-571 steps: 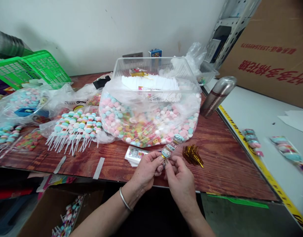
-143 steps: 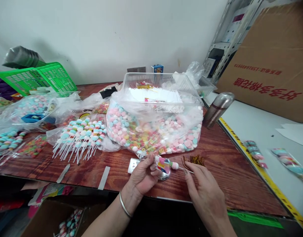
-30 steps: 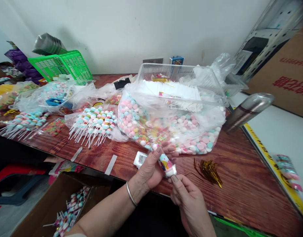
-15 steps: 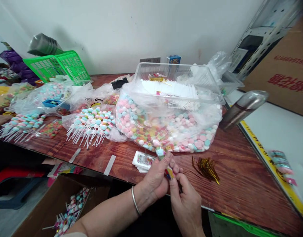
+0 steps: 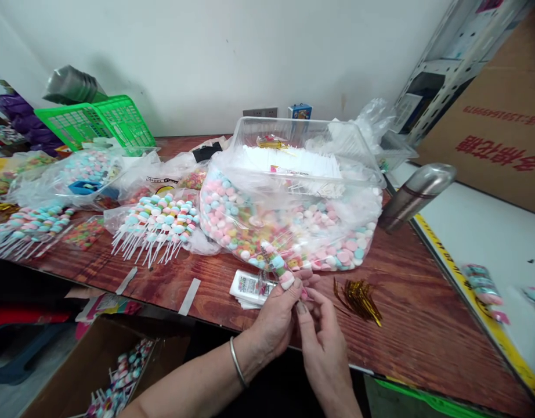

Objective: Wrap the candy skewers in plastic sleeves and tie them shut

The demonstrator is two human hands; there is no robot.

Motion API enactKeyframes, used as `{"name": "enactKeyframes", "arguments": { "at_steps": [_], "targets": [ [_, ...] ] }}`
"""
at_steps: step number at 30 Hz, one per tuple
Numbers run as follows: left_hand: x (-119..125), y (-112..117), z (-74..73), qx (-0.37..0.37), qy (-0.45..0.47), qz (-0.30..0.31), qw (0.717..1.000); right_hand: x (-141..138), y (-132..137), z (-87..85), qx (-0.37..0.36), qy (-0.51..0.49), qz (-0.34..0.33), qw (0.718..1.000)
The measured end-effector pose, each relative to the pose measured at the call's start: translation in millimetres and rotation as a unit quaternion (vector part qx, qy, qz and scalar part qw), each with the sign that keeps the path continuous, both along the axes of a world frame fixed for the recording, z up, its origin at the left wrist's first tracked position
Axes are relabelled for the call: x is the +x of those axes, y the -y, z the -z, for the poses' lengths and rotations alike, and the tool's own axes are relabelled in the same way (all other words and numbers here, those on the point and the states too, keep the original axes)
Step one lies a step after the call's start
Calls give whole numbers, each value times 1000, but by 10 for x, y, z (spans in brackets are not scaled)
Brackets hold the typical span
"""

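My left hand (image 5: 274,316) is closed round a candy skewer in a small printed bag (image 5: 279,273), which points up and away from me. My right hand (image 5: 320,342) pinches at the bag's lower end, its fingertips against my left thumb. Both hands hover over the front edge of the wooden table (image 5: 407,331). A bundle of gold twist ties (image 5: 358,297) lies just right of my hands. A stack of small printed bags (image 5: 250,287) lies just left of them. Behind stands a big clear bag of pastel candies (image 5: 289,226).
A pile of candy skewers on white sticks (image 5: 156,223) lies to the left, with more candy bags and a green basket (image 5: 97,119) behind. A steel flask (image 5: 413,194) lies at right beside a white table with wrapped skewers (image 5: 480,284). A cardboard box of skewers (image 5: 115,383) sits below.
Over the last second the bagged skewer turned from pointing down-right to pointing up, and my hands came together at its lower end. The camera view drifted slightly.
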State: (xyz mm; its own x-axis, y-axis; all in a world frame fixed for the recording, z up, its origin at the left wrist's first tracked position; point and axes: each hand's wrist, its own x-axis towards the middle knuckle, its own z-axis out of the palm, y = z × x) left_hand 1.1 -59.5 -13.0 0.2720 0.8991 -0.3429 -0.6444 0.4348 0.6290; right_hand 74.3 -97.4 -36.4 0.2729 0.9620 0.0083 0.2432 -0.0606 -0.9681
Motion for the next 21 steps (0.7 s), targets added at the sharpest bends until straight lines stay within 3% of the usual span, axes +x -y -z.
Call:
{"name": "enactKeyframes", "arguments": {
  "at_steps": [4,7,10,13,17,19,21],
  "targets": [
    [-56,19,5,0,54,58,997,6,33,59,79,123,24,989],
    [-102,36,-2,27,105,100,989,68,10,84,86,70,22,994],
    [-138,28,20,62,63,101,991,136,-10,55,46,-9,-41,998],
    [-142,19,88,58,-3,75,995,134,11,35,62,110,-50,991],
    [-114,52,139,48,-80,92,991,85,42,82,118,387,63,912],
    [-105,75,106,75,-77,109,988,106,30,97,141,437,84,884],
    [-108,83,43,102,-52,110,987,156,11,83,166,445,87,876]
  ]
}}
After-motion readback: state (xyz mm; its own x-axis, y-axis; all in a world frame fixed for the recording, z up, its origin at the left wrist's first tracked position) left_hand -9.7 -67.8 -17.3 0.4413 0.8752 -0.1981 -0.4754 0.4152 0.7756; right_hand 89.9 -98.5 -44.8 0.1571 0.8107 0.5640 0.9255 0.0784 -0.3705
